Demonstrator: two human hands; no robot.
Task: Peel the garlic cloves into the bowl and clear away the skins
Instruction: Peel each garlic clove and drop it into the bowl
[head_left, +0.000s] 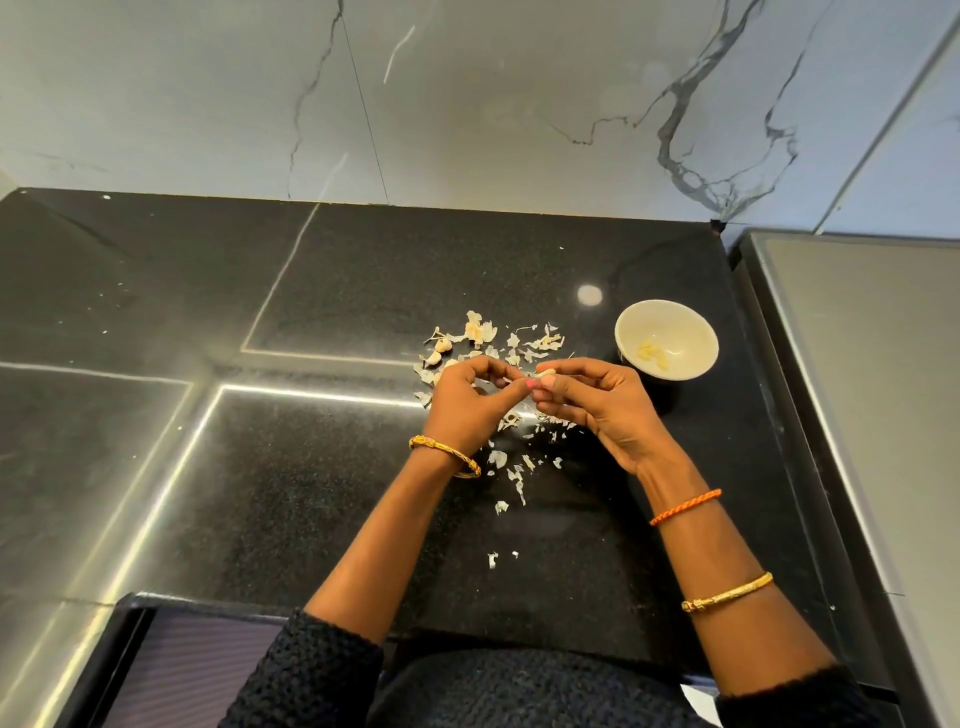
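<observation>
Nearest the camera, dark knitted sleeves (332, 670) are cut off by the lower edge, and both forearms reach away over a black speckled counter (260, 493); the left wrist carries a gold bangle (445, 456), the right an orange thread band (685, 506) and, nearer the elbow, a second gold bangle (727, 592). The left hand (465, 400) and right hand (597, 402) meet fingertip to fingertip above the counter, fingers of both curled, pinching a single pale garlic clove (545, 373) between them; most of the clove is covered by the fingertips, so how much skin remains on it cannot be judged. Papery skins (511, 467) lie scattered beneath and around the hands, partly hidden by them. Just beyond the left hand sit a few small unpeeled cloves (441, 344), hard to separate from the skins. To the right, near the right hand, a cream bowl (691, 332) holds several peeled cloves (655, 353). A marbled wall (467, 104) closes the far side.
</observation>
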